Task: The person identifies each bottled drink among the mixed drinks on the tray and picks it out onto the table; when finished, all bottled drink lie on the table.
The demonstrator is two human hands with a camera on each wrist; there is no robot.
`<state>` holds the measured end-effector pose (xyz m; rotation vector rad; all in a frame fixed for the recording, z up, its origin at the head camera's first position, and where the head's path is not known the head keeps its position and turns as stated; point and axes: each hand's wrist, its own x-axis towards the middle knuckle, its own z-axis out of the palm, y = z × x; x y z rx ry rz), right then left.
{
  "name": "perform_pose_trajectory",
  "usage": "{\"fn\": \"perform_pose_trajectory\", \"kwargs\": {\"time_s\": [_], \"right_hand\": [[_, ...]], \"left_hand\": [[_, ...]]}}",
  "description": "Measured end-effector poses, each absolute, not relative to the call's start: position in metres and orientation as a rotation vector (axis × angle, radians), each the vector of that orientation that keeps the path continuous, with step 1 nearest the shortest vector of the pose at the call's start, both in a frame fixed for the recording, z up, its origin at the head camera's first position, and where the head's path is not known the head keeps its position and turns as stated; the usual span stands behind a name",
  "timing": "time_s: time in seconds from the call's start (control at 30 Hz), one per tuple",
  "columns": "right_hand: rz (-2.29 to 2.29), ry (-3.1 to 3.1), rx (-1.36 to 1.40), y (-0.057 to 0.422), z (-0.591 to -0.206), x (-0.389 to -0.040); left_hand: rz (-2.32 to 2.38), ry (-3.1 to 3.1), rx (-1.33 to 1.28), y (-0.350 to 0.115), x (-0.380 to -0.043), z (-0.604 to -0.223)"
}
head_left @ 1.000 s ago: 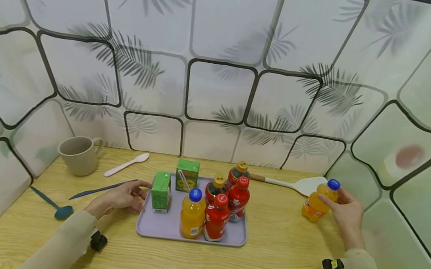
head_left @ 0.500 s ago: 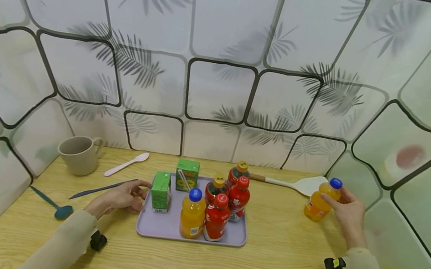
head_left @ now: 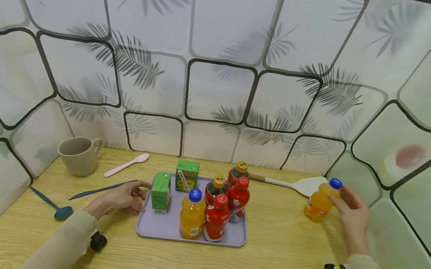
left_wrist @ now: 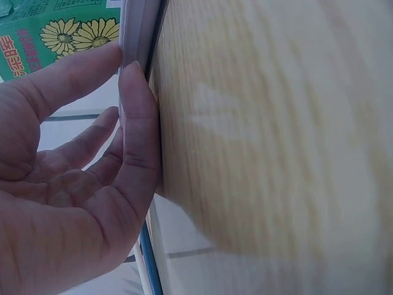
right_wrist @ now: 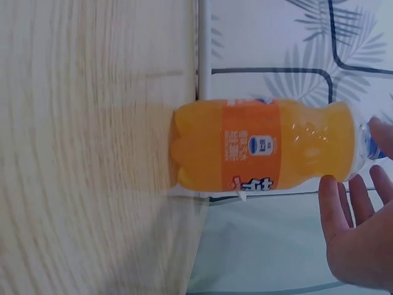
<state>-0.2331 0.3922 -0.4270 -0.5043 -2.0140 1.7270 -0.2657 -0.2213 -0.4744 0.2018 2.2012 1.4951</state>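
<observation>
My left hand [head_left: 126, 196] touches the left rim of the lilac tray [head_left: 169, 228] with loosely bent fingertips [left_wrist: 136, 86], and I see no grip around it. Green drink cartons [head_left: 161, 192] and several bottles stand on this tray, among them an orange soda bottle [head_left: 192, 216], red-capped bottles [head_left: 217, 219] and yellow-capped dark bottles [head_left: 217, 190]. At the right, another orange soda bottle [right_wrist: 252, 145] stands upright on the table. My right hand [head_left: 352, 218] is beside its blue cap and neck, fingers spread; in the right wrist view the fingers [right_wrist: 334, 209] look loose and not wrapped around it.
A spatula [head_left: 309, 186] lies behind, close to the right bottle. Left of the tray are a beige mug [head_left: 77, 156], a pink spoon [head_left: 126, 165], a dark blue slim utensil [head_left: 102, 189] and a teal ladle [head_left: 63, 213]. Patterned curtain walls [head_left: 222, 89] enclose the table.
My right hand first shifts the orange soda bottle slightly right; then the bottle stays put while the hand draws a little right and its fingers loosen. My left hand and the tray keep still.
</observation>
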Motion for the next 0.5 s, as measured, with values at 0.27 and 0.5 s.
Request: {"fn": "perform_pose_trajectory", "kwargs": {"time_s": [0.27,0.5], "right_hand": [[1.857,-1.624,-0.484,0.375,-0.425,-0.229],[1.934,-1.578,-0.396,0.355,-0.426,-0.229]], "left_hand": [[1.478,2.222,0.209,-0.221,-0.267,-0.474],[1.488,2.205,0.19,-0.222,-0.267,-0.475]]}}
